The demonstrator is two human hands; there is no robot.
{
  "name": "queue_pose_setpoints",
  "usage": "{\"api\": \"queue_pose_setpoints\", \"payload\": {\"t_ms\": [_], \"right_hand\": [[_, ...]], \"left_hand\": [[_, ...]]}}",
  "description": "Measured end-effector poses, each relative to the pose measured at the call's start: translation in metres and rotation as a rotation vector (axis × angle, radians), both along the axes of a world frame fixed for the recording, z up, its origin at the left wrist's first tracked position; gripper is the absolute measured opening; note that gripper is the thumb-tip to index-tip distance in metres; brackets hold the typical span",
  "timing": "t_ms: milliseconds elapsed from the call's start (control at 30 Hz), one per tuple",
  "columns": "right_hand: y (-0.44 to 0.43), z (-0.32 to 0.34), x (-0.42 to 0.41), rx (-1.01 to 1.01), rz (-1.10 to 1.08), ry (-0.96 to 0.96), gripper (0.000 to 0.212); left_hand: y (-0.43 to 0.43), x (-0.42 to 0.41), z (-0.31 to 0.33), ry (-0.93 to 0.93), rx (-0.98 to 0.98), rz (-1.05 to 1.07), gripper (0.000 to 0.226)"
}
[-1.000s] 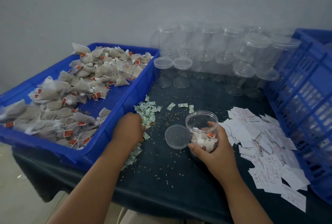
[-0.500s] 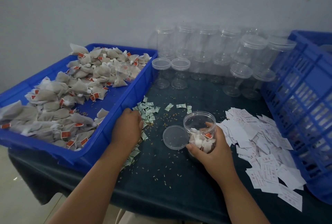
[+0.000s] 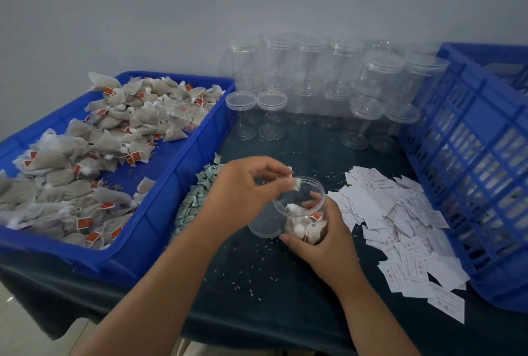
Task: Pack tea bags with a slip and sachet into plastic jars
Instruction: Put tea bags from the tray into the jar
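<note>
Near the table's (image 3: 257,284) front edge, the right hand (image 3: 324,241) grips an open jar (image 3: 307,197) part-filled with tea bags (image 3: 303,227); its lid (image 3: 264,228) lies just beside it. The left hand (image 3: 243,193) pinches a sachet (image 3: 296,184) at the jar's mouth. Slips (image 3: 400,227) spread toward the right edge, loose sachets (image 3: 197,198) left of the hands. A blue tray (image 3: 183,161) along the left edge holds more bags; empty jars (image 3: 314,84) line the far edge.

a blue crate (image 3: 463,104) sits on the dark tablecloth (image 3: 285,313), right side.
</note>
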State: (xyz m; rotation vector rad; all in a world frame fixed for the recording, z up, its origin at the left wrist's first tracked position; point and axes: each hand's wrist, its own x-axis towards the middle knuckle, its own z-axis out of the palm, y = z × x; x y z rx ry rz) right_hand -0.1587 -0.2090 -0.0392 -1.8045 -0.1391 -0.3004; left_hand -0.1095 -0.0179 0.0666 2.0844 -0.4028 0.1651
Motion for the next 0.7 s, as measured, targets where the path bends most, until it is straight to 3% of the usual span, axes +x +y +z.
{"api": "queue_pose_setpoints", "payload": {"t_ms": [100, 167, 300, 367, 400, 467, 567, 633, 700], "right_hand": [[-0.001, 0.0, -0.002, 0.055, -0.007, -0.013, 0.082], [-0.003, -0.001, -0.003, 0.086, -0.026, -0.026, 0.08], [-0.004, 0.0, -0.004, 0.121, -0.067, -0.067, 0.081], [-0.002, -0.002, -0.004, 0.126, -0.083, -0.097, 0.082], [-0.003, -0.004, -0.005, 0.126, -0.095, -0.115, 0.083], [-0.005, -0.007, -0.008, 0.123, -0.12, -0.149, 0.084], [-0.007, -0.007, -0.011, 0.11, -0.158, -0.196, 0.086], [-0.007, -0.006, -0.01, 0.107, -0.19, -0.219, 0.087], [-0.009, -0.006, -0.008, 0.118, -0.233, -0.239, 0.088]], "left_hand": [[-0.016, 0.0, -0.001, -0.076, 0.239, -0.103, 0.004], [-0.022, 0.002, -0.002, -0.091, 0.233, -0.086, 0.004], [-0.033, 0.009, -0.004, -0.118, -0.093, 0.043, 0.013], [-0.037, 0.021, -0.012, -0.027, -0.266, 0.158, 0.016], [-0.039, 0.028, -0.018, 0.049, -0.263, 0.18, 0.016], [-0.042, 0.043, -0.034, 0.157, -0.058, 0.067, 0.011], [-0.059, 0.065, -0.059, 0.141, 0.305, -0.231, 0.007], [-0.072, 0.071, -0.068, 0.244, 0.288, -0.354, 0.014], [-0.083, 0.07, -0.078, 0.36, 0.155, -0.335, 0.024]]}}
